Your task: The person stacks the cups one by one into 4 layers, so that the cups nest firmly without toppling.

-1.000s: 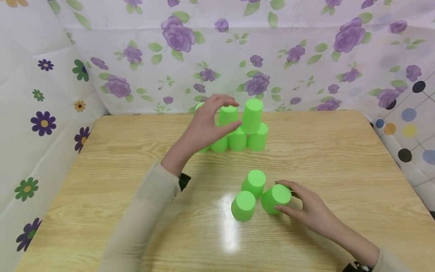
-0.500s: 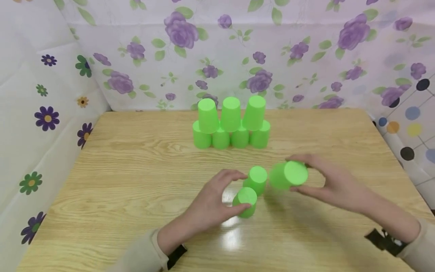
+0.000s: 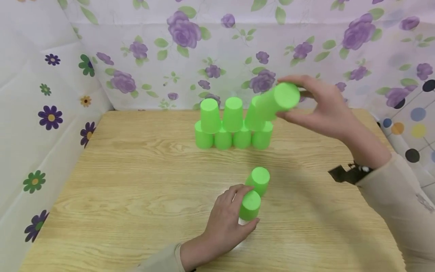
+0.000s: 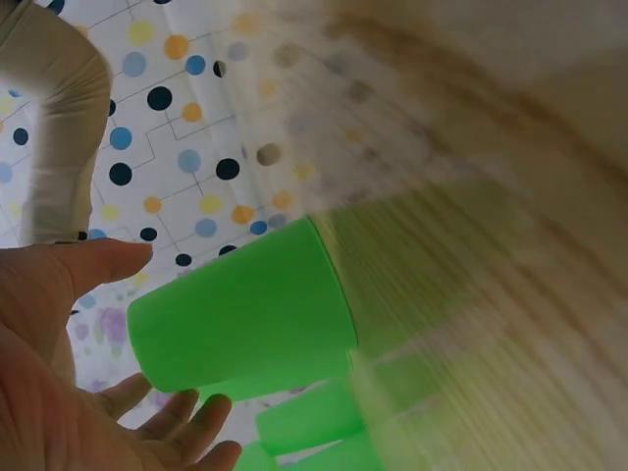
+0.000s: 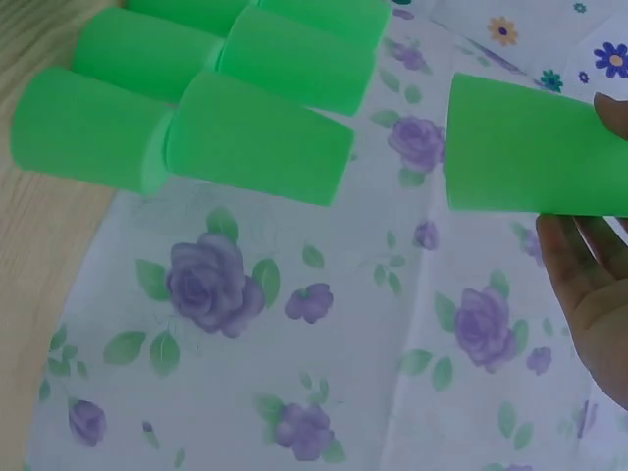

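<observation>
My right hand (image 3: 327, 109) holds a green plastic cup (image 3: 286, 96), base up and tilted, in the air before the right end of the stacked cups. The right wrist view shows that cup (image 5: 530, 147) between thumb and fingers, apart from the stack (image 5: 265, 137). Lower on the table, my left hand (image 3: 227, 223) is spread around the left side of another upside-down cup (image 3: 250, 206); in the left wrist view the thumb stands clear of the cup (image 4: 245, 314), with fingertips close to its side. Just behind stands one more upside-down cup (image 3: 259, 179).
Toward the back of the wooden table (image 3: 136, 170) stand upside-down green cups in two levels: a bottom row (image 3: 222, 139) of several and three on top, including a middle one (image 3: 233, 114). A flowered sheet (image 3: 142, 71) hangs behind; a dotted one (image 3: 412, 130) is at the right.
My right hand has lifted its cup from the table and carried it up and back toward the stack. My left hand has come from the stack down to the front cup.
</observation>
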`<state>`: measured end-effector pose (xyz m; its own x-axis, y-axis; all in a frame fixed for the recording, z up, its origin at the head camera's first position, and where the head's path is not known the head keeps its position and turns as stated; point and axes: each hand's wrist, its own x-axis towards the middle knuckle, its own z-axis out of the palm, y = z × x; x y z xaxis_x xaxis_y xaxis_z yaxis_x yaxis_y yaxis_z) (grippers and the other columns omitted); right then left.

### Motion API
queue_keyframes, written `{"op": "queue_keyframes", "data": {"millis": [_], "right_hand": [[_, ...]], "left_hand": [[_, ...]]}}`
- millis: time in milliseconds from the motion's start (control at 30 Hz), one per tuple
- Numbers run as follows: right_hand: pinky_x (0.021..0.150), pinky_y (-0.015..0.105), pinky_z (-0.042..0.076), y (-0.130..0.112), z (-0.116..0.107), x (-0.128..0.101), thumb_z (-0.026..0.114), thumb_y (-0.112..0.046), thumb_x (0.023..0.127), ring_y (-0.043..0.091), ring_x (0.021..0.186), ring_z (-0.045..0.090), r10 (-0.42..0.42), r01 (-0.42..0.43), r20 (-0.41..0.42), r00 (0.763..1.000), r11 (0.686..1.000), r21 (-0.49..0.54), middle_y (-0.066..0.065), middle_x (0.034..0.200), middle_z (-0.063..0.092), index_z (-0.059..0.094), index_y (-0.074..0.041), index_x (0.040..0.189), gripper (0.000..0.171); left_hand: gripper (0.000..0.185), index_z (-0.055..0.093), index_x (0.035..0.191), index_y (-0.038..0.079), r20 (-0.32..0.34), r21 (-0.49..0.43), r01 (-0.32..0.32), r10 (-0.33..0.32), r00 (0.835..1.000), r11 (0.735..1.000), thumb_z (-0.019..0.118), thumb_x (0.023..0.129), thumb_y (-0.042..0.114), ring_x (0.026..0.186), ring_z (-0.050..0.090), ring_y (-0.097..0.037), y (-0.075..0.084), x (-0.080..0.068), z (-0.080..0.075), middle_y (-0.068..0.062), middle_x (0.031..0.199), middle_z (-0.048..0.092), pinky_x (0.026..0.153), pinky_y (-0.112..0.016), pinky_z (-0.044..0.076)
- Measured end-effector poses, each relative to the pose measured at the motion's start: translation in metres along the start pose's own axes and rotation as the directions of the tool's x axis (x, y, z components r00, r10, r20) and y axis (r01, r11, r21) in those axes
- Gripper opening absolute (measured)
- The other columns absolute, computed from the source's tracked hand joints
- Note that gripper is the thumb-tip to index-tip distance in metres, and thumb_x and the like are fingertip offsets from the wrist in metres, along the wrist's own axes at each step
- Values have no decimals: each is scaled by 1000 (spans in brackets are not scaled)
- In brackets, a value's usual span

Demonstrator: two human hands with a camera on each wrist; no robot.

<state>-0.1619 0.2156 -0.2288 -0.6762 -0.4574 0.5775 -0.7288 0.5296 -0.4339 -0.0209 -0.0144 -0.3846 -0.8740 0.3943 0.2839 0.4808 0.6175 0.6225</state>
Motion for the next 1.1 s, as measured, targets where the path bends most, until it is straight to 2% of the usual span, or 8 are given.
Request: {"op": "queue_keyframes", "data": {"millis": [100,267,367,533,633,800,1100], "right_hand": [[90,17,46,4,7,18,81,1,67,-1,107,52,63,-63,-18,998,998,12,3,123,60,54,-9,129,68],[90,23,48,13,20,39,79,-15,76,5,107,54,199,-198,-29,979,979,53,-1,123,59,52,-15,131,62],[89,26,49,19,28,50,77,-23,78,9,107,54,290,-285,-38,956,954,95,0,121,59,51,-19,133,61],[88,27,49,28,40,64,76,-28,78,13,103,56,408,-396,-38,912,902,170,3,120,59,51,-23,133,61],[87,25,49,30,47,69,76,-30,78,15,100,57,436,-428,0,900,884,187,2,122,57,51,-24,133,61],[88,25,50,29,53,72,75,-31,79,17,103,59,431,-435,61,900,886,158,0,125,56,48,-22,135,63],[91,31,49,32,59,73,67,-40,84,19,108,57,475,-487,112,873,862,140,3,127,53,40,-23,140,65]], "left_hand": [[68,48,127,13,-19,36,-39,40,999,999,81,70,29,105,53,-15,-3,0,0,-1,117,53,89,-35,46],[58,49,124,10,-8,-25,-51,51,999,998,77,75,22,98,57,-12,-3,3,-4,-1,114,54,78,-25,51],[51,51,122,9,3,-45,-69,69,998,997,74,78,16,94,58,-10,-2,5,-7,-1,113,53,73,-21,52],[50,51,123,7,20,-25,-91,91,996,996,73,79,15,92,57,-10,-1,9,-12,-2,110,53,74,-20,52],[51,51,124,5,52,-35,-77,78,996,996,73,79,16,93,56,-10,0,11,-14,-3,110,53,76,-20,51],[46,52,120,7,110,-70,-38,46,993,997,72,81,17,95,56,-10,2,14,-12,-2,110,51,78,-18,50],[45,51,118,4,145,-93,-33,46,988,995,72,81,16,100,58,-13,-2,16,-11,-5,112,57,83,-22,50]]}}
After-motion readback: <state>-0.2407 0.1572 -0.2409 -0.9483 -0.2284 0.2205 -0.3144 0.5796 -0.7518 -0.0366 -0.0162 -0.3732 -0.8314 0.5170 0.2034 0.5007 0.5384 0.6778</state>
